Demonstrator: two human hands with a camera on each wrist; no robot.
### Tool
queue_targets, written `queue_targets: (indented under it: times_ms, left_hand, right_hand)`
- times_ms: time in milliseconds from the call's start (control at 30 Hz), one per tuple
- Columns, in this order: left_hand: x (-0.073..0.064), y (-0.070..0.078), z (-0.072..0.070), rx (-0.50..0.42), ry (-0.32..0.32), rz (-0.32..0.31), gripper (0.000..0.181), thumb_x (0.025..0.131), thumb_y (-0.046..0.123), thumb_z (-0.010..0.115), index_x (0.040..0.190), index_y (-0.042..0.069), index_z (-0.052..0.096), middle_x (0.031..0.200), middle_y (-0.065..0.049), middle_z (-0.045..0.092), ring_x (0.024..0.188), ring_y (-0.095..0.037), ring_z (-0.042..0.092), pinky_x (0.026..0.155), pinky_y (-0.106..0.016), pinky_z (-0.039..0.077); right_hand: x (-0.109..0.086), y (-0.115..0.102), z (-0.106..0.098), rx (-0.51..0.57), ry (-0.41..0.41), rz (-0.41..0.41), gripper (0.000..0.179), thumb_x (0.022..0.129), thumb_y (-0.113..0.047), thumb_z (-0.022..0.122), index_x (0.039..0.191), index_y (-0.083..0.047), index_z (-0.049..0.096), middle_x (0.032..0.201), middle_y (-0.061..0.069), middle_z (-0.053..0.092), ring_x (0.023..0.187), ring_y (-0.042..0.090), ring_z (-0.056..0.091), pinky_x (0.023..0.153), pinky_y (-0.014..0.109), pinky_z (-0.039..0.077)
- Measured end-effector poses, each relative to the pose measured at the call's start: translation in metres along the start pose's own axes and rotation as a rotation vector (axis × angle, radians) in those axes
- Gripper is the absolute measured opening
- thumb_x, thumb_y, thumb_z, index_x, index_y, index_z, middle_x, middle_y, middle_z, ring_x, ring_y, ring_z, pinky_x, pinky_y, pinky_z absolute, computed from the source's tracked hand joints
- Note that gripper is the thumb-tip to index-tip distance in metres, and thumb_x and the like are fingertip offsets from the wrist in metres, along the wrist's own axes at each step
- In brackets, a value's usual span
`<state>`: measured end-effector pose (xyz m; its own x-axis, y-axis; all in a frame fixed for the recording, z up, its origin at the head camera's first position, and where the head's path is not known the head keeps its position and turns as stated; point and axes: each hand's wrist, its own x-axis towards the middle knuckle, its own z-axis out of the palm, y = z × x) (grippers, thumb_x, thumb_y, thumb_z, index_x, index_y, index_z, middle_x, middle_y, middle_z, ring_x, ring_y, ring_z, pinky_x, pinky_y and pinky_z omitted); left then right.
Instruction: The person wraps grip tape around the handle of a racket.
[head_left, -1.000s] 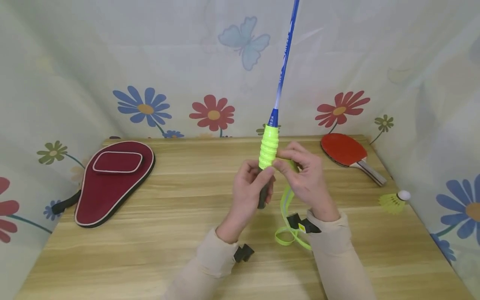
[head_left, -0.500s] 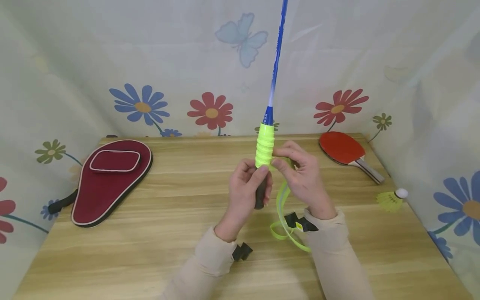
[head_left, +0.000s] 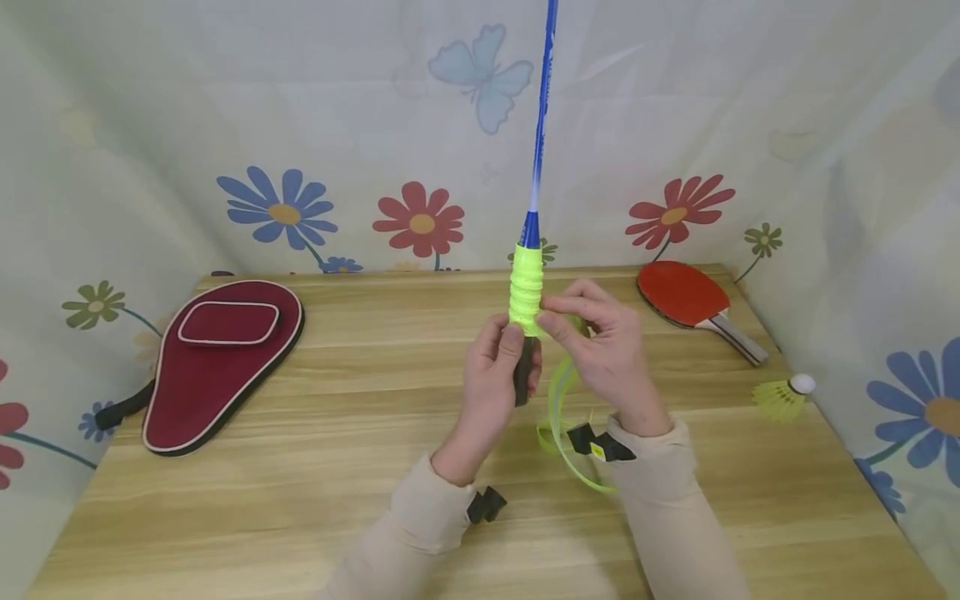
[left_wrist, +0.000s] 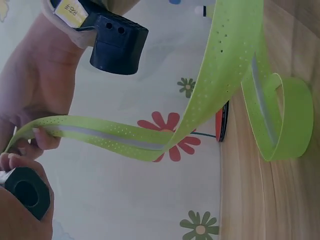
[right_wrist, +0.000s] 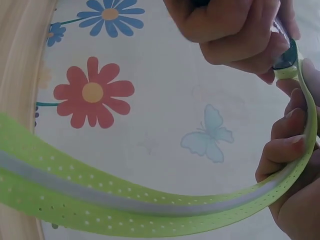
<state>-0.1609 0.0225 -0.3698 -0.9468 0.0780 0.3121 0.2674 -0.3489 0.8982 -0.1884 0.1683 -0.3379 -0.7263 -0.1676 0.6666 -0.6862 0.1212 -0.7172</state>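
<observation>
My left hand (head_left: 491, 371) grips the dark lower handle of a badminton racket (head_left: 539, 142), which stands nearly upright with its head out of view. Neon yellow-green grip tape (head_left: 526, 287) is wound in ridges round the upper handle. At the lower edge of the winding, my right hand (head_left: 607, 346) pinches the tape between thumb and fingers. From there the loose tape (left_wrist: 107, 137) hangs down in a long perforated strip with a grey centre line, curling into a loop near the table. In the left wrist view the dark butt end (left_wrist: 27, 194) of the handle faces the camera.
A maroon paddle case (head_left: 225, 367) lies at the left of the wooden table (head_left: 337, 508). At the right lie a red table tennis paddle (head_left: 682, 294) and a yellow shuttlecock (head_left: 783, 396). A flower-printed curtain (head_left: 345, 108) hangs behind and on both sides.
The racket has swung to the left at its top and stands more upright, turning slightly in the left hand. Both hands have shifted a little left. The hanging tape has swayed.
</observation>
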Motion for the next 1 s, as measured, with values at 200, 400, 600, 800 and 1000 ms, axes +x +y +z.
queue_targets:
  times_ms: [200, 400, 600, 800, 1000]
  left_hand:
    - [0.001, 0.003, -0.006, -0.014, 0.017, 0.01, 0.033, 0.105, 0.036, 0.037, 0.103, 0.006, 0.049, 0.071, -0.005, 0.052, 0.047, -0.012, 0.043, 0.04, -0.022, 0.037]
    - [0.002, 0.005, -0.01, -0.026, 0.004, -0.013, 0.035, 0.105, 0.039, 0.032, 0.098, 0.007, 0.047, 0.067, -0.004, 0.051, 0.046, -0.013, 0.042, 0.039, -0.024, 0.036]
    - [0.004, 0.005, -0.011, -0.057, -0.02, -0.023, 0.035, 0.104, 0.039, 0.034, 0.096, 0.008, 0.046, 0.064, -0.003, 0.048, 0.043, -0.012, 0.04, 0.037, -0.024, 0.035]
    - [0.006, 0.004, -0.012, -0.073, -0.044, -0.009, 0.037, 0.104, 0.039, 0.034, 0.091, 0.007, 0.047, 0.059, -0.001, 0.046, 0.04, -0.011, 0.039, 0.034, -0.024, 0.033]
    - [0.006, 0.004, -0.012, -0.119, -0.091, -0.034, 0.042, 0.104, 0.042, 0.03, 0.087, 0.008, 0.048, 0.056, 0.001, 0.044, 0.038, -0.01, 0.037, 0.034, -0.025, 0.033]
  right_hand:
    - [0.0, 0.003, 0.006, 0.038, -0.028, -0.037, 0.02, 0.082, 0.006, 0.072, 0.102, 0.002, 0.074, 0.082, 0.005, 0.057, 0.062, 0.015, 0.039, 0.048, 0.025, 0.024]
    - [0.0, 0.007, 0.008, 0.055, -0.041, -0.022, 0.024, 0.083, 0.005, 0.072, 0.108, 0.0, 0.073, 0.081, 0.004, 0.059, 0.063, 0.015, 0.04, 0.049, 0.026, 0.026]
    - [0.0, 0.007, 0.009, 0.05, -0.05, -0.024, 0.024, 0.083, 0.006, 0.072, 0.107, 0.001, 0.073, 0.082, 0.004, 0.06, 0.063, 0.015, 0.041, 0.048, 0.027, 0.025]
    - [0.001, 0.003, 0.008, 0.03, -0.063, -0.017, 0.025, 0.082, 0.009, 0.072, 0.106, 0.001, 0.073, 0.083, 0.003, 0.06, 0.064, 0.015, 0.042, 0.048, 0.027, 0.026]
    - [0.002, -0.015, 0.008, 0.055, -0.07, -0.007, 0.022, 0.082, 0.014, 0.069, 0.103, 0.007, 0.072, 0.082, 0.009, 0.06, 0.065, 0.014, 0.043, 0.05, 0.025, 0.028]
